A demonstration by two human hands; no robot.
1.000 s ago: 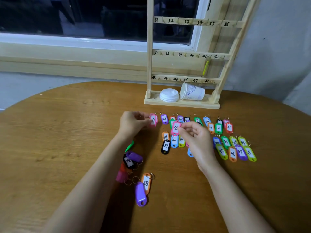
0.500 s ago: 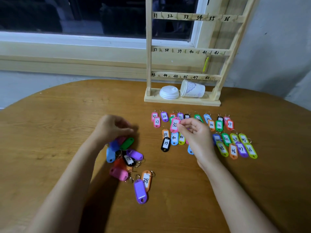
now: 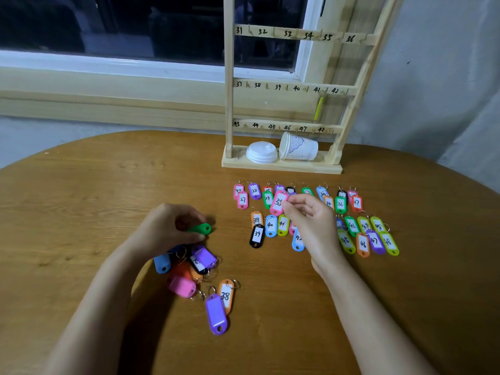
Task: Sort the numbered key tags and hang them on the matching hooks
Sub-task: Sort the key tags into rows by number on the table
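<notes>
Head view: left hand curled round a green tag at the loose pile (mostly blank side up). Right hand pinches a pink tag over the sorted rows on the desk, near the hook rack.

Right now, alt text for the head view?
Over a round wooden table, the left hand grips a green tag at a loose pile of tags, while the right hand pinches a pink tag over rows of numbered tags. Behind stands a wooden hook rack with one yellow tag hanging at 41.
</notes>
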